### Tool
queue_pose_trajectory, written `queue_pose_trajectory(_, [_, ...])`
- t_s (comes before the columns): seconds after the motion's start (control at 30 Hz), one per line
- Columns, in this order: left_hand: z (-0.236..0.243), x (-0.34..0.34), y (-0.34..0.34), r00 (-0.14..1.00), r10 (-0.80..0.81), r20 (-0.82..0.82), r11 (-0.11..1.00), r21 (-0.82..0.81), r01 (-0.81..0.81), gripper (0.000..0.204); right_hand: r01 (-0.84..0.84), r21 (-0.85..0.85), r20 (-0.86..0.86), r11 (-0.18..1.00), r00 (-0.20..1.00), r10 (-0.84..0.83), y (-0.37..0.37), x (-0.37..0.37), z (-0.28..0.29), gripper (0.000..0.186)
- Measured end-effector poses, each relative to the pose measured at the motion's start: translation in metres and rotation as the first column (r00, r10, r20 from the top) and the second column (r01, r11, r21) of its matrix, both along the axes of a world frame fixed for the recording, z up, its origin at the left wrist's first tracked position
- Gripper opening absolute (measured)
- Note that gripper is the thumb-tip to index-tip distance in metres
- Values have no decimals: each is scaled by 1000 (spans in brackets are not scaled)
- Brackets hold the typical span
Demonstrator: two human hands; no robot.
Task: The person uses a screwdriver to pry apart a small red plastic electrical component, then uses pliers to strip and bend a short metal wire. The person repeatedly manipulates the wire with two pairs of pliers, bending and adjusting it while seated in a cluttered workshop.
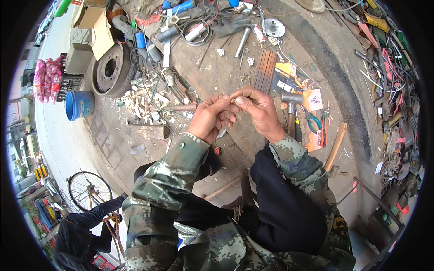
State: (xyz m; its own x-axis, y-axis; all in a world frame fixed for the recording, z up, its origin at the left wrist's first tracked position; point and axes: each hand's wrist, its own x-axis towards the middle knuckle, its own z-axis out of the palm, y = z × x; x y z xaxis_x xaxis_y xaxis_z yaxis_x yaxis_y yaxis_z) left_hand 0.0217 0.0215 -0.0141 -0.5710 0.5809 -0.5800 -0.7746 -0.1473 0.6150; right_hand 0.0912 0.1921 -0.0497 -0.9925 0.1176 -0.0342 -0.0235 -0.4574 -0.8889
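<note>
1. ground (221, 67): worn paving, littered with tools and offcuts; clutter could hamper any reach or putting-down.
2. scrap pile (392, 118): far right, mixed metal and plastic, well apart from the hands.
3. wheel rim (100, 80): upper left, blue bucket (84, 108) near it.
4. right hand (258, 112): thumb and index pinch a tiny piece. left hand (209, 118): fingers curled, thumb near index, tips beside the right's; can't tell if it grips too.
5. brown metal bars (266, 70): beyond right hand, side by side.
6. hammer (292, 98): right of right hand; pliers (312, 122) just past it.
7. small brassy piece (233, 100): at the right fingertips, between the hands, mostly hidden by fingers. step seems to be fine two-handed fingertip handling; next move likely calls for a steady pinch and small finger shifts. dropping it among the litter is the risk.
</note>
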Motion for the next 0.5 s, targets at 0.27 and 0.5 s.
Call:
queue_pose_trajectory(0.27, [45,12,-8,999,-3,-39,993,121,7,18,63,244,-199,968,980,-14,6,1,35,12])
queue_pose_trajectory(0.5, [49,13,-9,979,-38,-202,997,64,52,18,84,312,-241,946,970,-7,11,7,49,14])
